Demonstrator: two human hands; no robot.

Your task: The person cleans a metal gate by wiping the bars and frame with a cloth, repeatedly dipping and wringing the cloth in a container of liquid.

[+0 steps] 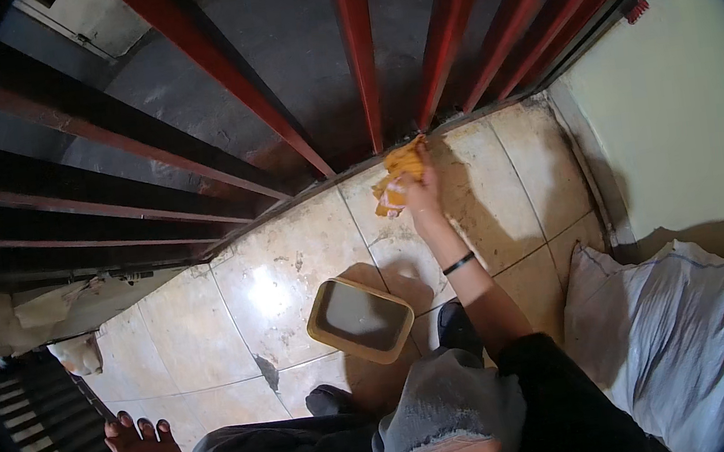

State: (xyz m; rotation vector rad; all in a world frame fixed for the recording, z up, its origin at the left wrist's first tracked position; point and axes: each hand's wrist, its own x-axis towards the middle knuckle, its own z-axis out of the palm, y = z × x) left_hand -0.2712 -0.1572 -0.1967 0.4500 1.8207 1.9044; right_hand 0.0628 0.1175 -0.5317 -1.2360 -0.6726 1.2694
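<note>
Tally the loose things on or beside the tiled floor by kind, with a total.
Yellow cloth, bunched in the right hand at the foot of the red bars: 1
Tan rectangular basin, holding murky water: 1
White sack against the wall: 1
Total: 3

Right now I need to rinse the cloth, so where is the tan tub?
In the head view, the tan tub sits on the tiled floor at centre, just ahead of the person's knee, nearer than the right hand pressing the orange cloth.
</note>
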